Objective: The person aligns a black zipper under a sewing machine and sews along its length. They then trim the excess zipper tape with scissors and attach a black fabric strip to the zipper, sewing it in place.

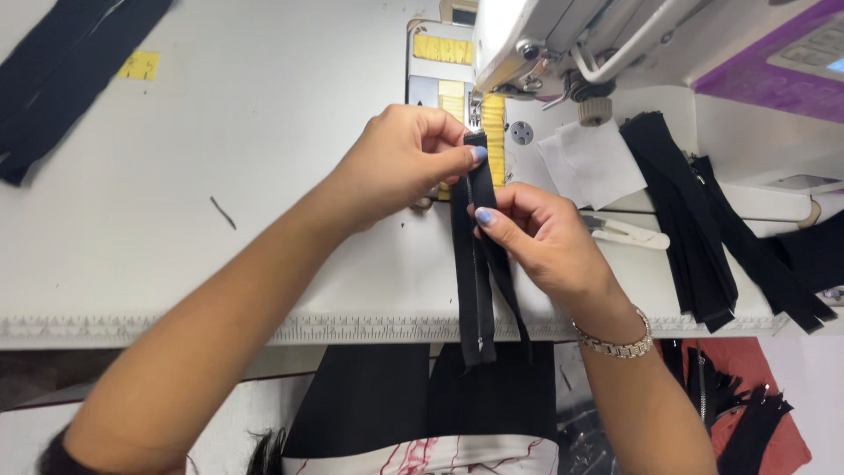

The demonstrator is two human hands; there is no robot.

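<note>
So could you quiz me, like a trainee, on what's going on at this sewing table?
1. True or false: both hands hold the black zipper.
2. Which hand pinches the zipper's top end beside the sewing machine?
3. Where does the pile of black zippers lie: A) on the person's left, B) on the person's right?

Key: 1 true; 2 the left hand, while the right hand grips lower down; 3 B.

At twelve to two o'clock the sewing machine [615,35] is running off the top edge, and its needle is sitting hidden behind the left hand [396,167]. At ten o'clock the black fabric [61,70] is getting cut off by the frame. The right hand [545,237] is covering part of the black zipper strip [475,281].
</note>
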